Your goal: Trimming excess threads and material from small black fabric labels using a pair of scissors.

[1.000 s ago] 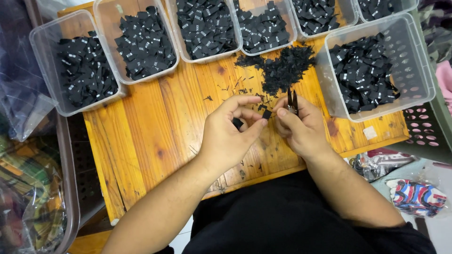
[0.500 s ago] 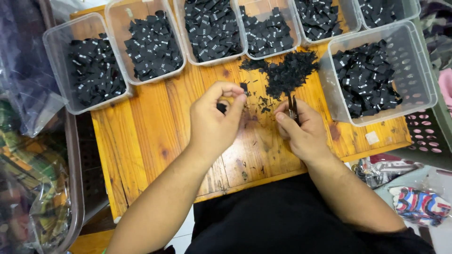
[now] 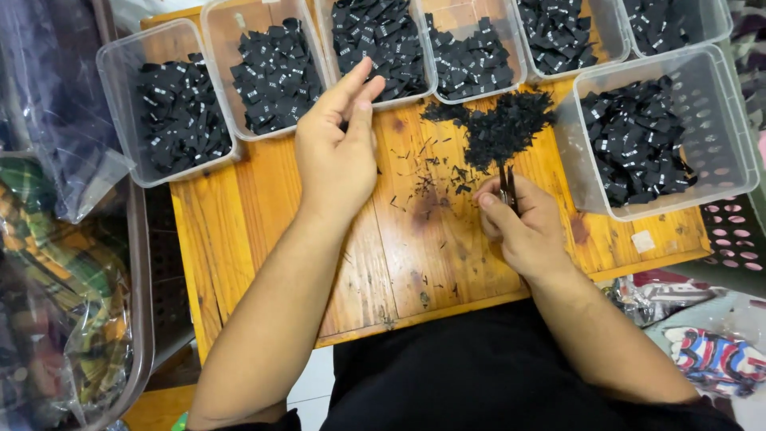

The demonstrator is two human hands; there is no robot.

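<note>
Fingers of my left hand (image 3: 335,152) extended together, nearly straight, tips over a clear bin (image 3: 381,48) of black labels at the counter's (image 3: 263,231) far edge. Right hand (image 3: 523,227) closed around small black scissors (image 3: 507,187), beside the loose label pile (image 3: 503,128).

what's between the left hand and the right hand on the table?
Head view: between left hand and right hand lies bare wooden table with scattered black thread scraps; no tub or label there.
</note>
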